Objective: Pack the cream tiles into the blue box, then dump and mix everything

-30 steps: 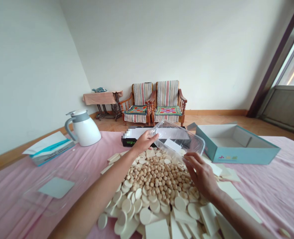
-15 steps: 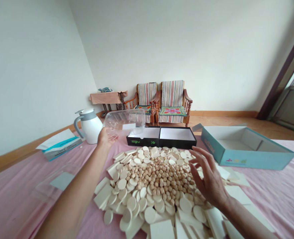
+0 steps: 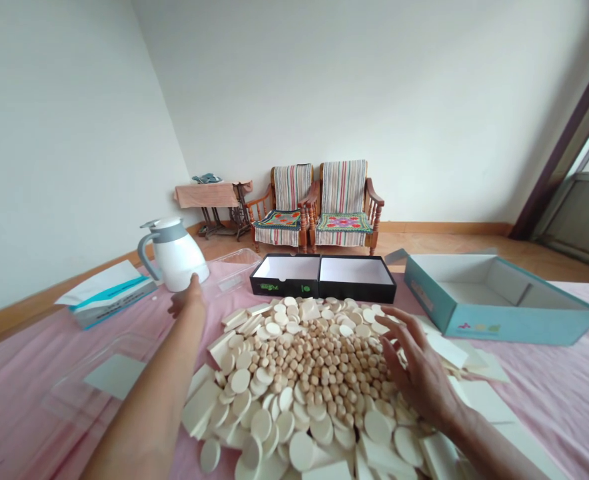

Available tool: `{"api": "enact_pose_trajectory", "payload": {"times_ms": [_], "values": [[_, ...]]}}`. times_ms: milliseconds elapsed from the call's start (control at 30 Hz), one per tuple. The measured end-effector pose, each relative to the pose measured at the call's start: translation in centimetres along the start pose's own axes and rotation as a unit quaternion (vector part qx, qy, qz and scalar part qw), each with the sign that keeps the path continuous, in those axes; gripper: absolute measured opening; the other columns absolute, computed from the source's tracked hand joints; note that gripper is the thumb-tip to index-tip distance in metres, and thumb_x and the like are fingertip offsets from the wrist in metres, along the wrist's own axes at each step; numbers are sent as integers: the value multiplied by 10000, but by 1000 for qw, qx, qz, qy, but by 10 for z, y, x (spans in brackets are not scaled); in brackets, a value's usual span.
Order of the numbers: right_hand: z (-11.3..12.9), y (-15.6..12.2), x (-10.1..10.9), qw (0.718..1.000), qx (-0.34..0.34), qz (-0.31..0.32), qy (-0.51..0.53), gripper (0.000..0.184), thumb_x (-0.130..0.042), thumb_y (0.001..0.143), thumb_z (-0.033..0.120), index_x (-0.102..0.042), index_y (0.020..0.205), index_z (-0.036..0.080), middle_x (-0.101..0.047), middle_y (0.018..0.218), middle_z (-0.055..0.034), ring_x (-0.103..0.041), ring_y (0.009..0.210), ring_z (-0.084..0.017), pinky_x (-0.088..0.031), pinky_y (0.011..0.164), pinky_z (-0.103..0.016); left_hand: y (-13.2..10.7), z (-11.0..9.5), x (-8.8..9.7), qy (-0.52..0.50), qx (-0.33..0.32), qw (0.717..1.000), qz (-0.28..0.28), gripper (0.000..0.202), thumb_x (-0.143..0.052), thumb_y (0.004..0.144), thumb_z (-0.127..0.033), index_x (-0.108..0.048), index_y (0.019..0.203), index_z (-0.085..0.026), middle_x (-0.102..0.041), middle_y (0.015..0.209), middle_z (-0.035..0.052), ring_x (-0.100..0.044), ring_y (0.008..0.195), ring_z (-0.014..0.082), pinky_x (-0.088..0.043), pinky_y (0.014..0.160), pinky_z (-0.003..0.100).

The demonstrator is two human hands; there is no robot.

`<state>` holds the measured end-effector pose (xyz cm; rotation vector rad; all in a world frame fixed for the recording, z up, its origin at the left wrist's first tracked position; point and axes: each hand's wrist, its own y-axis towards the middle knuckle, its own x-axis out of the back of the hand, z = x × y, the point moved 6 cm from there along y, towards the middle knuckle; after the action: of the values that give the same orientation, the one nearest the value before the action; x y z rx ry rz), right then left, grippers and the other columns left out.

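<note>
My left hand (image 3: pixel 188 300) is by the base of a white and grey jug (image 3: pixel 177 257); its fingers look apart, partly turned away, and I see nothing in them. Just beyond it, a clear plastic tray (image 3: pixel 232 270) lies on the pink cloth. My right hand (image 3: pixel 412 357) is open over the right side of a heap, fingers loosely bent and holding nothing. Small wooden cubes with blunted corners (image 3: pixel 324 367) fill the heap's middle. Pale round discs (image 3: pixel 262 423) surround them, with flat square and rectangular pieces (image 3: pixel 202 407) around the edges.
Two black boxes with white insides (image 3: pixel 357 273) stand behind the heap, and a light blue box (image 3: pixel 519 317) at right. A tissue pack (image 3: pixel 109 297) sits left of the jug. Another clear tray (image 3: pixel 69 393) holds a pale sheet (image 3: pixel 114 375). Two chairs (image 3: pixel 344 207) stand beyond.
My left hand has let go of the clear tray, which now lies on the cloth, and has moved left and nearer toward the jug. My right hand has hardly moved.
</note>
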<state>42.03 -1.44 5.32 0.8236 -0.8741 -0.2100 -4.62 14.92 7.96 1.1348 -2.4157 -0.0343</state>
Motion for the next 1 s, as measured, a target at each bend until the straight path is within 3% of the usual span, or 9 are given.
{"api": "enact_pose_trajectory", "payload": {"times_ms": [67,133,200,300,367,467,700,867,1000], "values": [[0,1,0,1000,-3,0,2,310,-429,925,200,-469,1232,218,-451,1326,-146,-632,959,-205,-578,772,-389,-15,-23,-9,45,-92,995,5,473,-384,870,-377,-432,1259,-114,-493,1244,251,-497,1138,385,-407,906,580],[1,2,-1,1000,-2,2,4,302,-427,926,198,-476,1224,217,-456,1319,-145,-621,984,-211,-573,784,-393,-39,-50,-34,80,-209,972,70,408,-420,874,-384,-505,1211,-171,-510,1287,166,-458,1217,311,-356,1021,477],[2,2,-1,1000,0,4,6,300,-428,926,194,-479,1221,215,-461,1310,-143,-609,1012,-218,-569,792,-395,-70,-70,-69,115,-323,921,183,352,-581,798,-421,-601,1106,-252,-593,1226,51,-494,1193,234,-329,1059,352],[1,1,-2,1000,-4,7,3,299,-430,924,185,-479,1217,214,-467,1292,-140,-594,1041,-225,-566,798,-400,-107,-81,-114,170,-418,841,298,490,-781,616,-347,-636,1079,-283,-652,1156,15,-538,1144,233,-299,1065,344],[1,0,-2,1000,-8,9,2,291,-426,923,179,-476,1209,212,-462,1291,-141,-589,1053,-227,-563,805,-402,-117,-79,-134,207,-438,809,332,314,-744,666,-261,-671,971,-239,-701,1002,37,-604,1022,236,-362,993,349],[1,0,-1,1000,-6,13,4,285,-420,924,172,-472,1202,210,-456,1291,-141,-585,1062,-225,-560,815,-401,-114,-77,-148,247,-443,793,337,96,-607,790,-194,-670,862,-202,-708,870,56,-642,883,222,-435,844,306],[5,2,0,1000,-1,12,7,266,-415,922,163,-486,1175,205,-491,1237,-136,-584,1054,-219,-556,814,-386,-100,-83,-164,291,-438,796,300,180,-539,853,-228,-638,998,-189,-698,980,89,-629,957,235,-429,832,300],[6,3,2,1000,-1,8,6,258,-412,923,170,-498,1163,201,-506,1214,-133,-585,1046,-213,-550,810,-368,-108,-78,-177,309,-460,767,324,134,-547,821,-180,-645,913,-185,-703,933,89,-631,957,264,-398,878,356],[5,3,1,1000,-7,14,6,245,-408,926,179,-502,1152,199,-506,1216,-130,-595,1003,-200,-549,768,-344,-107,-74,-170,303,-481,740,360,132,-556,810,-196,-649,904,-201,-708,933,59,-634,949,247,-394,876,343]]}}
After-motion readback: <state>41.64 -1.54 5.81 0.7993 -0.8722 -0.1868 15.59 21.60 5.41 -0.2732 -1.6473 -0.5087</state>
